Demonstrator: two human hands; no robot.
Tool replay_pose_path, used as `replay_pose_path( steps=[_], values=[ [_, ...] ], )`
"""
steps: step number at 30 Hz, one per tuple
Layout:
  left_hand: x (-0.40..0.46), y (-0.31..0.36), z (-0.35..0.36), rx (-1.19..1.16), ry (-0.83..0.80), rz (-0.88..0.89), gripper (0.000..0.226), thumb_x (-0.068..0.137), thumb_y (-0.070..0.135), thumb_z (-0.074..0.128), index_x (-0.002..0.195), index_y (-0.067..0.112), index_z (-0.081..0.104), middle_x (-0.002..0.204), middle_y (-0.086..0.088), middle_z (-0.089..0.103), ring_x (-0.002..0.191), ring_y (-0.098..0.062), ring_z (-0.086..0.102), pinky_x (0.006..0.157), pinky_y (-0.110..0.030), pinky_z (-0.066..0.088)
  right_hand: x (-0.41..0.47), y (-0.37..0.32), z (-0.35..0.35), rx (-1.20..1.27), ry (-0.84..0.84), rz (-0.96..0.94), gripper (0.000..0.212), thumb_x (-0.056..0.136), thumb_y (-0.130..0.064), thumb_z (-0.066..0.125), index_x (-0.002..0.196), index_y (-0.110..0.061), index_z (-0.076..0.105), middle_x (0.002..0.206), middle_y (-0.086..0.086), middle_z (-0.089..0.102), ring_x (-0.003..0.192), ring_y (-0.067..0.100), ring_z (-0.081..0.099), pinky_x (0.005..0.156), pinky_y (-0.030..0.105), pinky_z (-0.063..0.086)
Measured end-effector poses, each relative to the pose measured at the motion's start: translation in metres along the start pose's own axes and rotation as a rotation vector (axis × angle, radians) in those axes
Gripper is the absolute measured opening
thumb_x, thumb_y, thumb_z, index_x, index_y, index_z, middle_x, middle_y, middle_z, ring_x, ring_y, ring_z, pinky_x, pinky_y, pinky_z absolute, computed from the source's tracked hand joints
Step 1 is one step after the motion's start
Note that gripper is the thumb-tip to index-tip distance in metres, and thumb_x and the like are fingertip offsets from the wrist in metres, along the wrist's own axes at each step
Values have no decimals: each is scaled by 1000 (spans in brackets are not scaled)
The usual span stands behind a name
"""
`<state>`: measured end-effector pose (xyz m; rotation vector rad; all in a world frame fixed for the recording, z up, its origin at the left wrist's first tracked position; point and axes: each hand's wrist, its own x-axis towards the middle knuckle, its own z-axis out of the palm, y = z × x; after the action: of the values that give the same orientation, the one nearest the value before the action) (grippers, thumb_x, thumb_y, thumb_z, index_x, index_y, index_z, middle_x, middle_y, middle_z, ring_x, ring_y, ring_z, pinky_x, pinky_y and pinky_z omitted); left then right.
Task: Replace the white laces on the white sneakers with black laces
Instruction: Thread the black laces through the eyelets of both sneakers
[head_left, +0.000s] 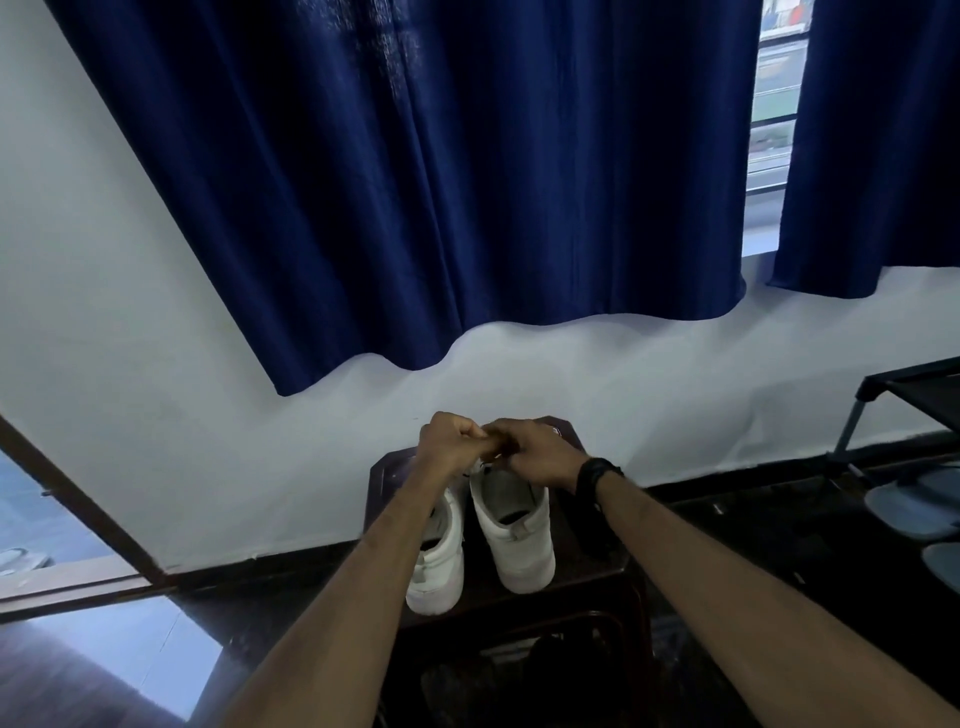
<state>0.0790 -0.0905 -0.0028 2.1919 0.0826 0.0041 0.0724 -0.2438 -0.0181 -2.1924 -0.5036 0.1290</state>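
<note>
Sneakers (483, 540), white, heels toward the camera; left hand (449, 441) and right hand (535, 449) fisted, contents unclear.

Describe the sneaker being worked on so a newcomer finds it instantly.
Below the blue curtain, a dark stool holds two white sneakers. It is the right sneaker, the one whose front both hands meet over; the left sneaker lies partly under the left forearm.

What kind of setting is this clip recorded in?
Probably a room at home: navy curtains over a window, a shoe rack with slippers, and white sneakers on a dark stool.
</note>
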Motion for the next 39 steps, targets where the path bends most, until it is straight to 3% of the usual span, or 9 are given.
replay_pose_path(
  steps=[4,8,11,15,17,22,28,36,39],
  values=[
    [4,-11,-4,-23,46,-21,31,71,38,85,73,8,76,66,6,68,59,-3,57,47,-8,39,5,11,13,55,159,-65,26,85,5,55,97,-12,70,86,1,72,81,11,66,75,19,48],
    [4,-19,-8,-71,115,-75,42,68,50,84,65,9,73,58,4,62,54,-5,51,48,-13,39,9,13,24,84,281,-61,11,90,-13,62,85,-16,72,73,-7,71,71,7,65,73,23,50],
    [1,-23,-6,-51,138,-132,44,73,55,79,58,16,67,55,8,61,55,-5,56,58,-21,45,12,11,30,65,404,41,17,92,-36,61,86,-25,73,71,-6,71,71,10,66,72,30,53],
    [-3,-23,4,111,-82,-149,62,63,76,59,83,21,77,96,2,74,97,-15,66,95,-36,51,13,7,34,-105,498,186,13,87,-24,57,89,-27,70,87,1,72,87,27,64,68,31,47],
    [2,-31,9,231,-134,-111,72,55,70,51,95,16,75,100,-1,73,99,-17,65,95,-40,50,15,9,34,-146,509,232,14,86,-19,54,91,-25,66,91,5,71,90,31,63,67,33,46],
    [1,-32,15,229,-8,-171,12,82,12,60,83,1,64,95,-18,68,96,-32,64,77,-34,47,18,25,35,-288,482,202,18,90,-21,48,96,-24,66,95,6,71,92,32,64,69,35,49],
    [6,-40,14,147,21,-275,17,83,17,70,93,5,76,100,-15,72,92,-25,63,92,-38,50,13,46,39,-404,466,177,17,90,-32,50,94,-27,65,96,4,70,88,29,66,63,30,40],
    [20,-43,11,175,21,-402,53,46,27,72,94,6,75,95,-8,73,88,-22,67,83,-34,56,9,42,42,-514,414,141,19,96,-31,46,101,-28,64,98,6,70,90,32,67,62,30,34],
    [9,-29,7,206,-34,-410,42,61,20,79,100,5,74,96,-5,70,87,-20,63,77,-28,51,9,38,47,-575,421,59,18,94,-27,50,98,-26,68,97,2,70,88,28,67,60,30,35]
  ],
)
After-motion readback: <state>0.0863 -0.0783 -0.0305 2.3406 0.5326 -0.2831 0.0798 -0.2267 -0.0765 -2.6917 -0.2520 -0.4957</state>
